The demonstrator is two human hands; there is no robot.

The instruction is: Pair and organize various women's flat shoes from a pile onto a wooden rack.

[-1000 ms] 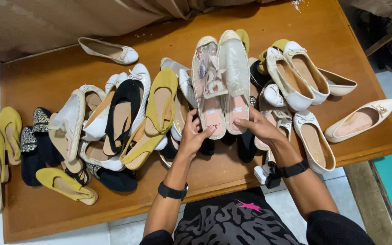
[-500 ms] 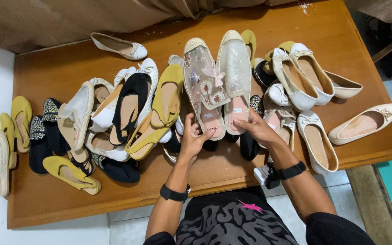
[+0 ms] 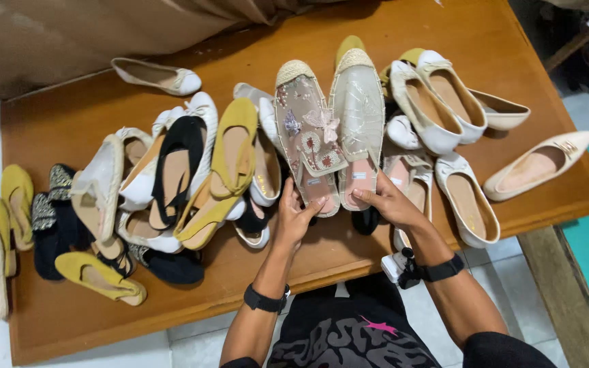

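pair of woven-toe slip-on mules, laid side by side, toes pointing away from the person, on a brown wooden table [image 3: 90, 320]. left hand [image 3: 293, 219] grips the heel end of the embroidered pink mule [image 3: 307, 133], thumb curled over its edge; right hand [image 3: 391, 203] pinches the heel end of the pale mesh mule [image 3: 358, 123], just beside it. left of the left hand: heaped mustard slingback flats [image 3: 233, 146], a black-and-white flat [image 3: 178, 163], a yellow flat [image 3: 97, 276] nearer the table edge. right of the right hand: white bow flats [image 3: 468, 204], a cream pointed pump [image 3: 538, 165] well apart. beyond both hands: white round-toe flats [image 3: 434, 102] crowding the mesh mule's side.
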